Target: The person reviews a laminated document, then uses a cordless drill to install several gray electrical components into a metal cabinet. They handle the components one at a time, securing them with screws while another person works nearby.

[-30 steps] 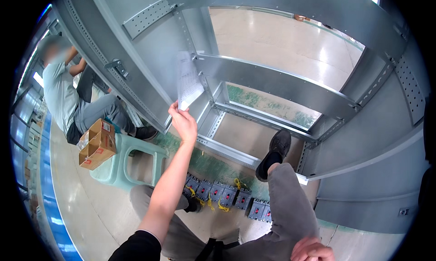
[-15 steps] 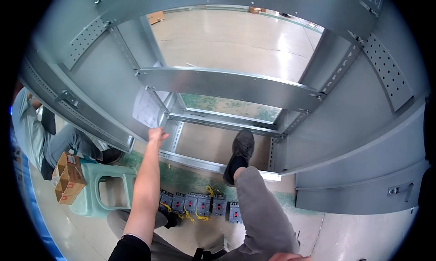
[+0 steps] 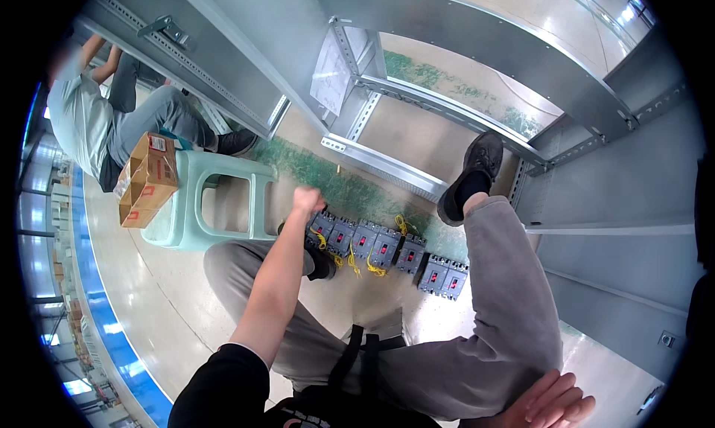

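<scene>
A row of several dark grey circuit breakers with red switches lies on the floor between my feet, yellow wires tied to some. My left hand is at the far left end of that row, beside the leftmost breaker. Its fingers are curled, and what they close on, if anything, is hidden. My right hand is by my right thigh at the lower right, fingers curled inward. Its palm is hidden, and I cannot make out anything in it.
The grey metal cabinet frame stands ahead, a paper sheet on its inner left side. My right shoe is inside its base. At left are a pale green stool, a cardboard box and a seated person.
My left hand has moved from the cabinet's lower left edge down to the breakers. The view has turned lower and leftward. More of my right hand shows.
</scene>
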Demonstrator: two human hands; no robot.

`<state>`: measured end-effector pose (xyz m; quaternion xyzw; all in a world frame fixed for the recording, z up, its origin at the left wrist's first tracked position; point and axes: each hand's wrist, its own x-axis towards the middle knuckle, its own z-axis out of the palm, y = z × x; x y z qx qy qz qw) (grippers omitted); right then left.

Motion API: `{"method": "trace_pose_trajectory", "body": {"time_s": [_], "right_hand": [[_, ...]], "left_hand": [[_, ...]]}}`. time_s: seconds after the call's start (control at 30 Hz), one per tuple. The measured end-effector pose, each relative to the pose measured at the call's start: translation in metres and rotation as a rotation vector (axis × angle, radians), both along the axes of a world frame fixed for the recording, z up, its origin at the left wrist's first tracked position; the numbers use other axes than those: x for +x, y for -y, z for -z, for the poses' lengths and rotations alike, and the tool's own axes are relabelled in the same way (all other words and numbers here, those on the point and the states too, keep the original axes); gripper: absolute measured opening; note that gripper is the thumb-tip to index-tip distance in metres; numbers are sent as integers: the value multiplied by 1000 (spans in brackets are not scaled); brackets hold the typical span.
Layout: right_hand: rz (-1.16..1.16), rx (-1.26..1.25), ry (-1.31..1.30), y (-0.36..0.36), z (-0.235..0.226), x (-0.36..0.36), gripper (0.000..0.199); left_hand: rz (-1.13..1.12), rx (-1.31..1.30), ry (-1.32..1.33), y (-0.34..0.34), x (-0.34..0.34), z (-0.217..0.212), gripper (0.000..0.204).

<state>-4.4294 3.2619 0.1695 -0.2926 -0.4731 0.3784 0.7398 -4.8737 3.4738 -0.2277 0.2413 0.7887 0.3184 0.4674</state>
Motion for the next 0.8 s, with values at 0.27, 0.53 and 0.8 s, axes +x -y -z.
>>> {"method": "trace_pose_trajectory", "body": {"time_s": [0.27, 0.53, 0.8], "right_hand": [[139, -42, 83, -13, -9, -17, 18], [262, -73, -12, -19, -11, -14, 17], [281, -263, -50, -33, -17, -14, 17]], "left_hand": [[204, -199, -474, 54, -96, 74, 34], [424, -95, -484, 63, -108, 148, 83], [130, -208, -104, 60, -68, 144, 88]]}}
